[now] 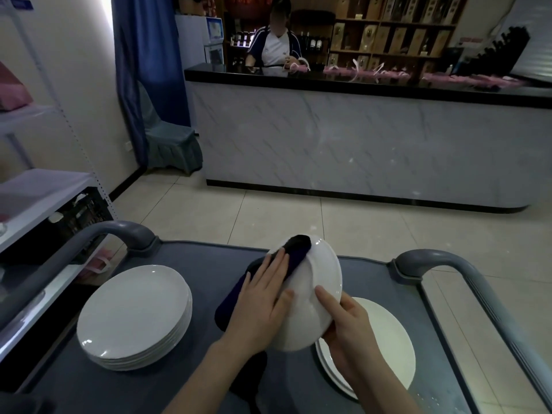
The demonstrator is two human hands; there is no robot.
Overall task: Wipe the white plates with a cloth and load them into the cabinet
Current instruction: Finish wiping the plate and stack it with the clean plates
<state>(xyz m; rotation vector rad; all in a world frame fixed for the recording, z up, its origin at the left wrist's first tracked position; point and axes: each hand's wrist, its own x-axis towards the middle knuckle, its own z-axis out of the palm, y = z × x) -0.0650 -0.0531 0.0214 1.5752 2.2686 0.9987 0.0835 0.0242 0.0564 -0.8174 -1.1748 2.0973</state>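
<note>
Left hand [263,303] lay flat with fingers straight and together, pressing a dark cloth [294,253] against the face of a white plate [313,297]. Its thumb touched the bare plate surface, and it gripped nothing. The cloth ran from the plate's 12 o'clock rim down under the palm and hung off the plate's 8 o'clock side.

Right hand [349,330] gripped the white plate at its 5 o'clock edge, thumb laid on the face, fingers curled round behind the rim. The plate was tilted, face toward the camera, held above the cart top [209,261], roughly at 6 o'clock of the frame.

A stack of white plates [134,315] sat on the cart at 7 o'clock, well apart from the held plate. A second, lower pile of plates [388,348] sat at 5 o'clock, right under the right hand and partly hidden by it. How many were in it could not be told.

The cart had a grey curved handle at 9 o'clock [131,231] and another at 3 o'clock [430,259].

Beyond the cart, tiled floor [298,213], then a marble-look bar counter [358,138] with a black top from 12 to 2 o'clock. A person [274,43] stood behind it. Wooden shelves with boxes [388,31] were at 1 o'clock, and a blue curtain [143,55] and a covered chair [170,144] at 11 o'clock. A white shelf unit [44,186] with a black crate [83,216] was at 9 o'clock.
</note>
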